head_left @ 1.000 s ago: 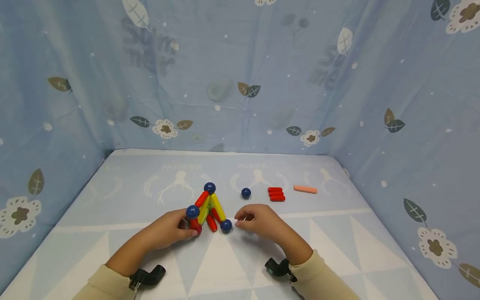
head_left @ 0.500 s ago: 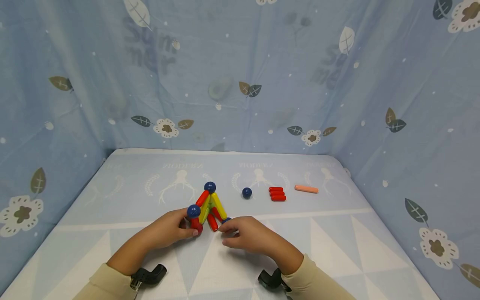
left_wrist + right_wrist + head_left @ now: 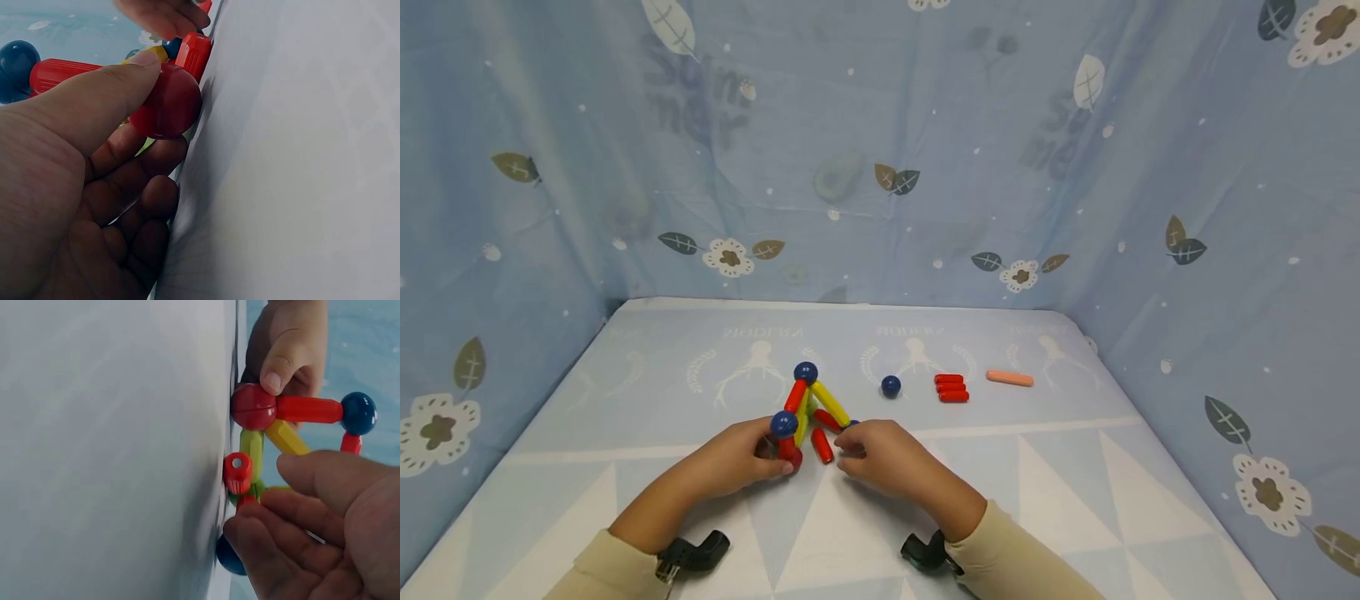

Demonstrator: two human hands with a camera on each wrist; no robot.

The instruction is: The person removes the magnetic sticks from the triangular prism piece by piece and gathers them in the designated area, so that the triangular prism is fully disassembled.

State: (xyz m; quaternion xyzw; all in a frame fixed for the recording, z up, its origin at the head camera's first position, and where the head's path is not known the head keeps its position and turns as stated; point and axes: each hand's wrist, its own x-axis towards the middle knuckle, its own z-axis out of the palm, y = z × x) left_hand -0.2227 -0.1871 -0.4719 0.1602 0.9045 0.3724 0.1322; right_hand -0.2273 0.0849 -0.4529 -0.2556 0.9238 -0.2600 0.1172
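A magnetic stick-and-ball frame [image 3: 795,398] of red, yellow and green sticks, with a blue ball on top, stands left of centre. My left hand [image 3: 730,457] holds its near red ball [image 3: 172,103] between thumb and fingers, just beside a second blue ball [image 3: 784,425]. My right hand [image 3: 883,454] is at the frame's right corner, fingertips against the blue ball [image 3: 229,556] there, which they partly hide. Its thumb is apart from the fingers, near a yellow stick [image 3: 287,437]. A red stick [image 3: 822,446] points toward me between the hands, its near end free.
Behind the right hand lie a loose blue ball [image 3: 891,386], several red sticks [image 3: 952,388] side by side, and an orange stick [image 3: 1010,378]. Patterned blue cloth [image 3: 880,150] walls the table [image 3: 1045,467] on its back and sides.
My right hand has moved left and onto the corner blue ball, which has shifted back. The top of the frame has swung slightly left. My left hand keeps its hold on the red ball.
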